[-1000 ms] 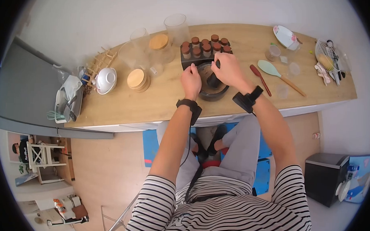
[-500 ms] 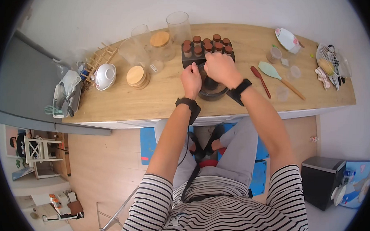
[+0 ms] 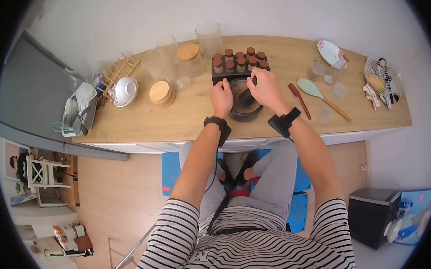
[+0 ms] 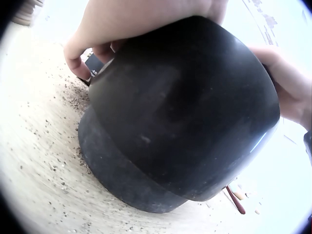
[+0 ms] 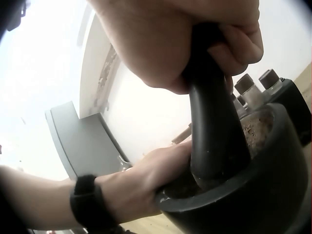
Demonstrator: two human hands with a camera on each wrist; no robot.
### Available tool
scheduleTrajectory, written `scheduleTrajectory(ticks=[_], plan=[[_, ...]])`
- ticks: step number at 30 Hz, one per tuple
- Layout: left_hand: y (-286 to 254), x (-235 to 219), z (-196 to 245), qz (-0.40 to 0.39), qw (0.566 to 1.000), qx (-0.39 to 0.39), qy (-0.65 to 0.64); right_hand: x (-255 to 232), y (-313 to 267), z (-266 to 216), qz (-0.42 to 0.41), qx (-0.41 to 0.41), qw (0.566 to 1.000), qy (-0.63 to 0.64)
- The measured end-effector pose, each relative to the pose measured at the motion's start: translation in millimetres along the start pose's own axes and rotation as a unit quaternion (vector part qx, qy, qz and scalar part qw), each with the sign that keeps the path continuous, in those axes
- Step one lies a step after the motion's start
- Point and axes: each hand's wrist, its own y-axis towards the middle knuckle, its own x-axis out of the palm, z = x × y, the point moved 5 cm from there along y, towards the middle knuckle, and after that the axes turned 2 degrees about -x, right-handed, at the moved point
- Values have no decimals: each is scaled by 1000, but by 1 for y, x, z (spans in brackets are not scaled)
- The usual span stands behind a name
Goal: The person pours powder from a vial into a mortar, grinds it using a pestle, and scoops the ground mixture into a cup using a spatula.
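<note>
A black mortar [image 3: 245,116] stands on the counter, with brown ground matter [image 5: 257,131] stuck to its inner wall. My left hand [image 3: 222,98] grips the mortar's left rim, its fingers bent down along the outside in the left wrist view. In my right hand [image 3: 267,90] is the black pestle [image 5: 217,131], the fingers wrapped round its upper end. The pestle's thick end sits inside the bowl, and its handle leans to the right in the head view. Brown crumbs [image 4: 73,97] lie scattered on the counter beside the mortar's base.
Right behind the mortar is a black rack [image 3: 218,78] of brown-capped jars. A red spatula [image 3: 299,100] and a green spoon [image 3: 310,88] lie to the right. Wooden-lidded jars [image 3: 162,93], glass containers [image 3: 209,35] and a white bowl [image 3: 125,91] occupy the left.
My right hand swung left over the mortar with the pestle, then back to the right, so the bowl's inside shows again. The left hand has kept its hold on the rim.
</note>
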Motion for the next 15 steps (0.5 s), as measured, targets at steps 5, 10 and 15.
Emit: scheduleTrajectory(ticks=[5,10,15], plan=[[0,0,1,-3,1000,-1,5,-16,-18,-29,-18,-115,989,-86],[1,1,-2,-2,1000,1,5,12,-1,-33,-8,-160,984,-83],[3,1,-4,-11,1000,0,26,27,25,-2,-88,26,989,-117]])
